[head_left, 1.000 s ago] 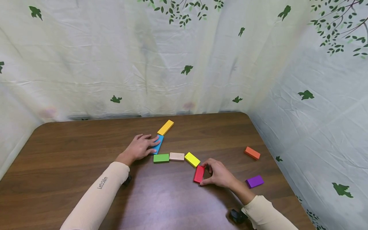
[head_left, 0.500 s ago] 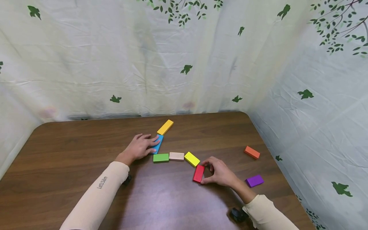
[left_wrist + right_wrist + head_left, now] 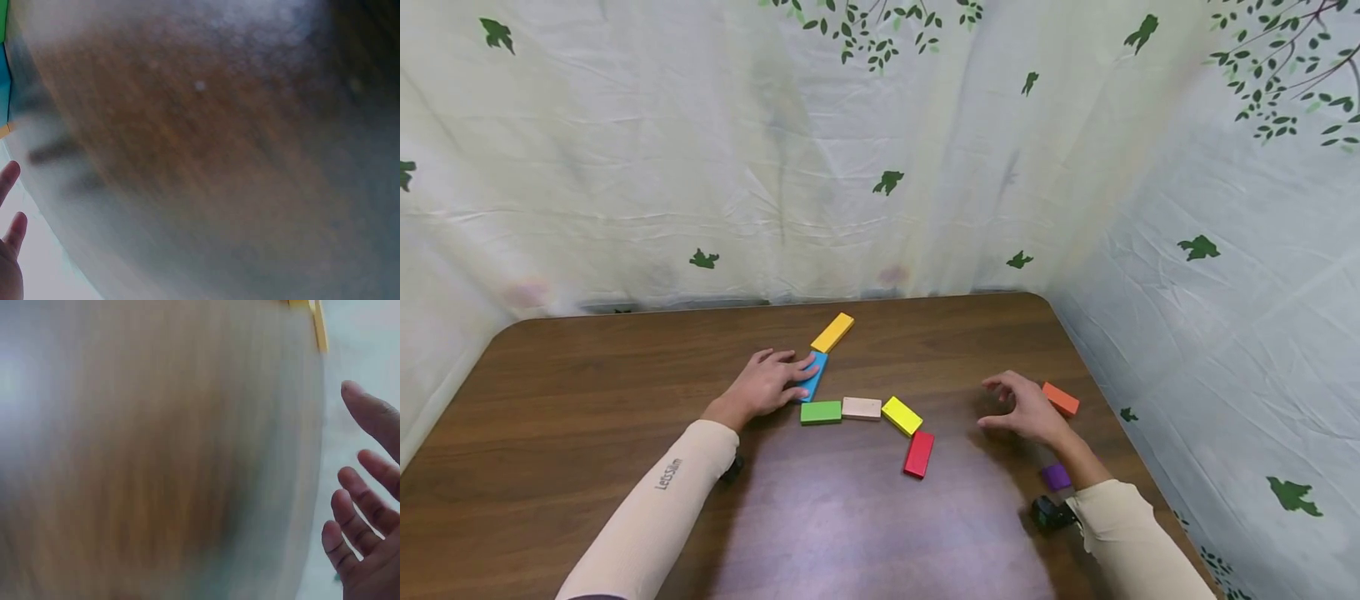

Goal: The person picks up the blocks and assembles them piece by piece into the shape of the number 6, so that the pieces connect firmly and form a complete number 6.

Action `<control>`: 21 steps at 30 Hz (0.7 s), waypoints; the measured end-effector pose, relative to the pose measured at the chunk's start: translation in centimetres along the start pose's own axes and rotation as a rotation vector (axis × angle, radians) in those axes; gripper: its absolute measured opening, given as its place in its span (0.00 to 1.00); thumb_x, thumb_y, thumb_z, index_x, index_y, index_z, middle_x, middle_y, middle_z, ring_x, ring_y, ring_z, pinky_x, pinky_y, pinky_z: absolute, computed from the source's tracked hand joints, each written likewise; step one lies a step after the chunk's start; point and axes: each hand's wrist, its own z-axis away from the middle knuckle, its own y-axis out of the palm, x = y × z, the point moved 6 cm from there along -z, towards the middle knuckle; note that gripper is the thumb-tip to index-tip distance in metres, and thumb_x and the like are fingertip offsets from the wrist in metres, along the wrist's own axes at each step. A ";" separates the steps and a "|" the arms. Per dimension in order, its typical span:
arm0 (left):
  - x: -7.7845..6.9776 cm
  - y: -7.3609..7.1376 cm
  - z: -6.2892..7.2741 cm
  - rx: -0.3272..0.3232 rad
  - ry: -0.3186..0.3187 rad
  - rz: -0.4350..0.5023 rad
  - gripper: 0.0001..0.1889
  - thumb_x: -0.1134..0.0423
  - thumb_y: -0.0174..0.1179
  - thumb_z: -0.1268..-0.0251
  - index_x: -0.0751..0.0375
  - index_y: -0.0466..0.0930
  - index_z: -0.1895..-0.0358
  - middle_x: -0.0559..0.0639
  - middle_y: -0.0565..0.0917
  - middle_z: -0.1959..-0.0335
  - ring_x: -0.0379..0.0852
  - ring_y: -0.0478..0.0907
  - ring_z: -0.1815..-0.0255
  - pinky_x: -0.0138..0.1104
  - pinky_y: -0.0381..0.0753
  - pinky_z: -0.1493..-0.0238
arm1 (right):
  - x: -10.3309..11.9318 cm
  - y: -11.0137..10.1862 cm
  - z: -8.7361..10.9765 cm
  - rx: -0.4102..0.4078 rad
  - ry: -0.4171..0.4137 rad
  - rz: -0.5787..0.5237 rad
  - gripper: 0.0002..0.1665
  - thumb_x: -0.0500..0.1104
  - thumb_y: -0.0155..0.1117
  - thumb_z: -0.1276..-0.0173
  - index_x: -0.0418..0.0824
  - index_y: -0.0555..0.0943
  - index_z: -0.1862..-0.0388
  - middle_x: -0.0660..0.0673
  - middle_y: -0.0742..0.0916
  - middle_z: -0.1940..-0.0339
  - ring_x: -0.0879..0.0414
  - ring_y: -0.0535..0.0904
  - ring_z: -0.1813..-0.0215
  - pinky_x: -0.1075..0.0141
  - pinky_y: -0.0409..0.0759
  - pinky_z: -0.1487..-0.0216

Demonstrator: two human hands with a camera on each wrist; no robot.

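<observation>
My left hand (image 3: 766,383) rests with its fingertips on the blue block (image 3: 817,375), which lies flat on the table. An orange-yellow block (image 3: 832,332) meets its far end, and a green block (image 3: 821,413) its near end. From the green one a line runs right through a pale pink block (image 3: 861,408), a yellow block (image 3: 902,416) and a red block (image 3: 918,455). My right hand (image 3: 1028,408) is in the air at the right, thumb and fingers apart, holding nothing. Nearest it are an orange block (image 3: 1061,399) and a purple block (image 3: 1056,477), the latter partly hidden by the wrist.
The brown wooden table (image 3: 625,375) has rounded far corners. A white curtain (image 3: 715,150) with green leaf prints hangs behind it and along the right side. A small black device (image 3: 1051,512) sits at the right wrist.
My right hand has let go of the red block and moved right and away from me, toward the orange block. The red block stays against the yellow one. The left hand has not moved.
</observation>
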 end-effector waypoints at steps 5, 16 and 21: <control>0.1 0.1 0.0 0.005 -0.006 0.002 0.29 0.50 0.56 0.31 0.52 0.65 0.29 0.53 0.64 0.28 0.66 0.60 0.30 0.63 0.52 0.34 | -3.3 -2.8 0.3 -0.053 0.063 0.046 0.34 0.43 0.82 0.54 0.32 0.79 0.49 0.36 0.83 0.57 0.47 0.75 0.61 0.57 0.75 0.62; -0.1 0.0 0.1 -0.003 -0.004 0.010 0.30 0.50 0.57 0.32 0.53 0.65 0.29 0.54 0.65 0.28 0.67 0.61 0.31 0.63 0.52 0.34 | -7.6 -5.8 1.8 -0.050 0.207 0.078 0.35 0.46 0.80 0.50 0.31 0.78 0.47 0.35 0.82 0.53 0.43 0.75 0.54 0.56 0.74 0.58; -0.1 0.0 0.1 -0.017 0.004 0.008 0.29 0.51 0.58 0.33 0.53 0.67 0.30 0.54 0.66 0.29 0.67 0.62 0.31 0.63 0.54 0.35 | -8.8 -6.1 2.3 -0.037 0.248 0.074 0.34 0.46 0.79 0.49 0.30 0.78 0.47 0.34 0.81 0.53 0.43 0.74 0.54 0.56 0.73 0.58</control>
